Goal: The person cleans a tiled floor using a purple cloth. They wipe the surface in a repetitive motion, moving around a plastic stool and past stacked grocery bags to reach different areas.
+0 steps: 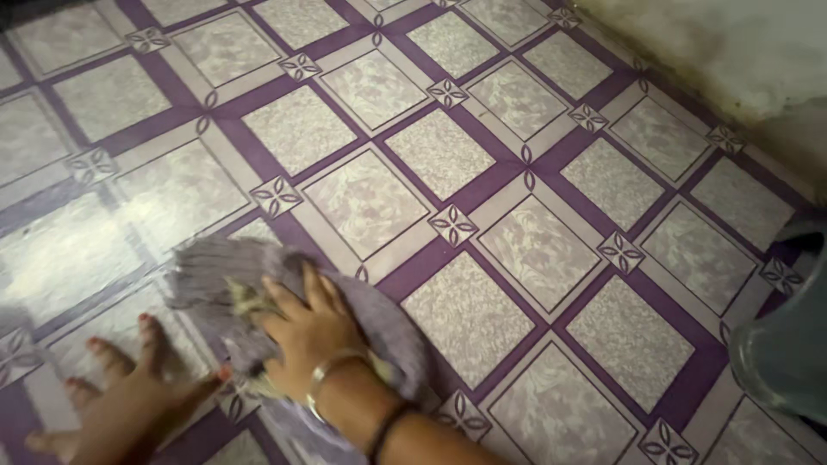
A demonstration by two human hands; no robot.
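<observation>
My right hand (303, 331) lies palm down on a crumpled grey-purple cloth (215, 271) and presses it onto the floor. A metal bangle and a dark band sit on that wrist. The cloth is bunched under and around the hand, and part of it is hidden beneath my forearm. My left hand (129, 392) rests flat on the floor just left of the cloth, fingers spread, with its thumb touching the cloth's lower edge. The floor (482, 172) is covered in pale mottled squares set in a purple lattice with small flower corners.
A grey-green container (788, 344), perhaps a bucket, stands at the right edge. A pale, stained wall or step (741, 52) runs along the top right. Glare shines on the floor at the left.
</observation>
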